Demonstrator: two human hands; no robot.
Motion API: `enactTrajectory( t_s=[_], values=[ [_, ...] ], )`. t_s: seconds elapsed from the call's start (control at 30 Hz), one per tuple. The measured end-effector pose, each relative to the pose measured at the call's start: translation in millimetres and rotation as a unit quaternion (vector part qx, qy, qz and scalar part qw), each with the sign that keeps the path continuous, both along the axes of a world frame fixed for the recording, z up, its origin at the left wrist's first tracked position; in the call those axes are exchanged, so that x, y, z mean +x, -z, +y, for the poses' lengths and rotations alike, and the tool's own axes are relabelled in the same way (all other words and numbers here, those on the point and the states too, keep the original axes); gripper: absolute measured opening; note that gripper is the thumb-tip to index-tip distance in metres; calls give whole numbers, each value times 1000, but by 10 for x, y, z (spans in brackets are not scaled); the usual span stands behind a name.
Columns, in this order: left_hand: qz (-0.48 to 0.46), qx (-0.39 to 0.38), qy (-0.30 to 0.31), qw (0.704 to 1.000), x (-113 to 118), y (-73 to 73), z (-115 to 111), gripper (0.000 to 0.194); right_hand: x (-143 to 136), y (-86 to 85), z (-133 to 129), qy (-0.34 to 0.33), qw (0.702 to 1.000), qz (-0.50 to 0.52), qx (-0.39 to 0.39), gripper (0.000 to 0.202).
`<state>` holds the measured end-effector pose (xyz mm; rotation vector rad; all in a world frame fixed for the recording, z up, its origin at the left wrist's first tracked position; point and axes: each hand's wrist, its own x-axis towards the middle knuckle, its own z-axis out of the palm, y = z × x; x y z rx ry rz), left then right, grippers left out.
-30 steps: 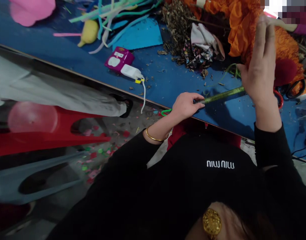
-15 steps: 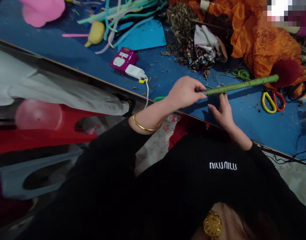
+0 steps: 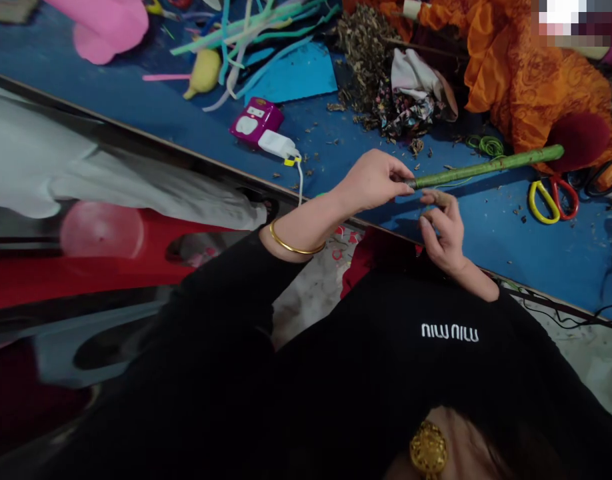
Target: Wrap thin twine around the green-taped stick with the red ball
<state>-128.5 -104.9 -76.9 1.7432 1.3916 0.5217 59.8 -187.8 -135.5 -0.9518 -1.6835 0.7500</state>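
Note:
My left hand pinches the near end of a green-wrapped stick, which slants up to the right above the table. A dark red rounded piece shows at its far end; I cannot tell if it is joined to the stick. Just below the stick, my right hand has its fingers curled in, thumb close to them. A thin green thread runs along the stick's underside toward these fingers. A loose coil of green thread lies behind the stick.
Yellow and red-handled scissors lie on the blue table at right. Orange cloth, dried plant bits and a crumpled cloth are behind. A purple socket adapter with a white charger sits left.
My right hand has drawn slightly down from the stick, its fingers curling. The thread between coil and left hand now runs under the stick. My left hand keeps its grip.

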Motion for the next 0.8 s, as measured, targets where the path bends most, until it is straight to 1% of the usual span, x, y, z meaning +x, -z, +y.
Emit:
enactTrajectory(
  t_s=[0.03, 0.07, 0.13, 0.17, 0.2, 0.27, 0.37, 0.47, 0.53, 0.63, 0.73, 0.8],
  values=[
    [-11, 4, 4, 1000, 1, 48, -18, 19, 16, -21, 20, -7, 1000, 23, 13, 38],
    [-24, 6, 10, 1000, 2, 95, -36, 18, 15, -41, 53, -24, 998, 50, 6, 40],
    [-44, 1, 18, 999, 1, 177, -73, 17, -31, -73, 130, -59, 989, 120, -55, 45],
    [-46, -1, 21, 999, 0, 211, -94, 18, -68, -82, 161, -63, 980, 161, -95, 48],
    [-40, 1, 22, 999, 0, 237, -117, 20, -108, -86, 182, -55, 969, 200, -137, 51],
    [-7, 22, 21, 1000, 4, 271, -175, 28, -177, -85, 182, -18, 944, 256, -210, 55],
    [55, 58, 11, 997, 34, 286, -284, 38, -219, -90, 104, 28, 921, 275, -273, 57],
    [87, 60, -6, 994, 79, 288, -376, 44, -210, -126, 13, 45, 918, 272, -286, 58],
    [92, 59, -14, 994, 101, 295, -406, 41, -205, -157, -29, 55, 917, 267, -292, 59],
    [91, 58, -14, 994, 115, 324, -406, 33, -213, -177, -79, 70, 912, 269, -300, 58],
    [82, 50, -9, 995, 116, 368, -382, 32, -221, -162, -128, 72, 910, 285, -293, 55],
    [76, 42, -6, 996, 114, 388, -361, 31, -217, -160, -143, 73, 914, 278, -286, 55]
  ],
)
